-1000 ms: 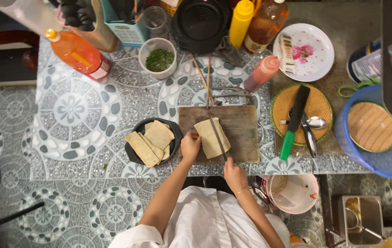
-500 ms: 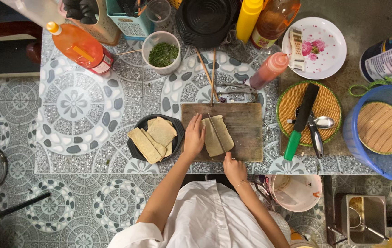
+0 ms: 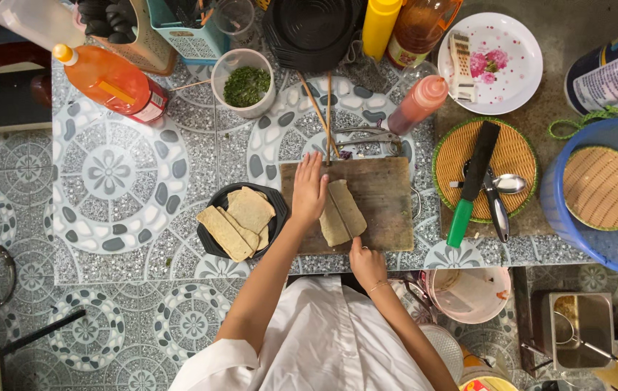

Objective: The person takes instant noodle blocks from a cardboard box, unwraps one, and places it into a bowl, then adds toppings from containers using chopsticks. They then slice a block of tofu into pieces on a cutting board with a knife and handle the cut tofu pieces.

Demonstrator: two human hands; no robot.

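Currently slicing: left hand (image 3: 309,192) flat, fingers together, steadying tan sheets (image 3: 342,212) on cutting board (image 3: 385,195); right hand (image 3: 367,262) at 6 o'clock, fingers curled, grip unclear. Next: careful straight cut.

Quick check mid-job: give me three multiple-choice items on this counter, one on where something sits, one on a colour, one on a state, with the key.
1. Where does the left hand rest?
A. on the wooden cutting board, beside the flat tan pieces
B. on the woven mat
C. in the cup of chopped herbs

2. What colour is the handle of the knife on the woven mat?
A. red
B. green
C. white

3. How does the black bowl stand?
A. upside down
B. holding only liquid
C. holding flat tan slices

Key: 1 A, fingers lie flat on the board; 2 B, its lower end is green; 3 C, slices are stacked inside it.
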